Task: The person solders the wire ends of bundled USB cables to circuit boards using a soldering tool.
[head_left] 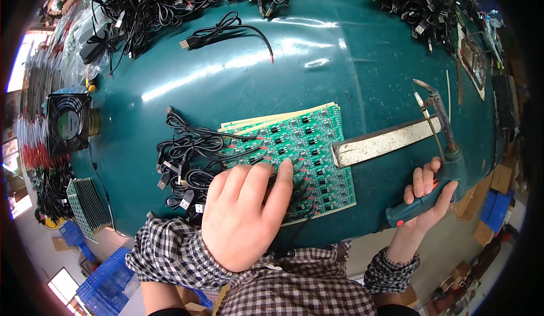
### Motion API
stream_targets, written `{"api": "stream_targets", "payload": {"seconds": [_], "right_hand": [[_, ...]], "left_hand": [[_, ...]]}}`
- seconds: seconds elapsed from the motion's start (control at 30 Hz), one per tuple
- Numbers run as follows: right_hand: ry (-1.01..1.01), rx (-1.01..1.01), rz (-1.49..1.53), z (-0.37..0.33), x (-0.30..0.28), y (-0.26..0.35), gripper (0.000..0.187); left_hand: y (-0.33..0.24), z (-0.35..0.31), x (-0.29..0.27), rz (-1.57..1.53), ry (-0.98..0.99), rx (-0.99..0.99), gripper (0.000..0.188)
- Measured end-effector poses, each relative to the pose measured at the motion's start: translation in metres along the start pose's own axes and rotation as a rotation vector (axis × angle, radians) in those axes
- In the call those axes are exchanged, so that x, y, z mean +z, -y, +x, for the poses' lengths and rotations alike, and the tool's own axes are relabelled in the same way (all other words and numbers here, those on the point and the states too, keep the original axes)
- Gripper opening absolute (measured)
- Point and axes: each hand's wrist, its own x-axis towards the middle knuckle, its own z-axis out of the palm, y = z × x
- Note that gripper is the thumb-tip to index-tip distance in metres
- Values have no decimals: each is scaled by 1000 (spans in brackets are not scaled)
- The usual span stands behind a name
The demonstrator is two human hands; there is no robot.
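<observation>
My left hand (243,214) rests palm down over the lower left of a green circuit board panel (326,146). Its index finger reaches onto the board; the other fingers curl under, and what they hold is hidden. Several black USB cables (198,140) lie beside that hand, their red wire ends on rows of the panel. In my right hand (425,194) is a green soldering gun (416,205), gripped by its handle at the right. The gun's bent metal tip (425,83) points up and away from the panel, with a thin feed tube beside it.
A flat metal bar (391,141) touches the panel's right edge. One loose cable (221,32) lies farther back. Heaps of black cables (153,4) line the far edge. At the left stand a small fan (69,124) and a stack of boards (88,208).
</observation>
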Motion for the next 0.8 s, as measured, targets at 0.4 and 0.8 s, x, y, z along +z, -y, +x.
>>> {"api": "stream_targets", "payload": {"seconds": [0.4, 0.8], "right_hand": [[15, -6, 51, -2, -3, 0, 49], [-100, 14, 61, -1, -2, -1, 46]], "left_hand": [[-7, -20, -25, -89, -49, -79, 39], [-8, -11, -32, -212, -4, 66, 39]]}}
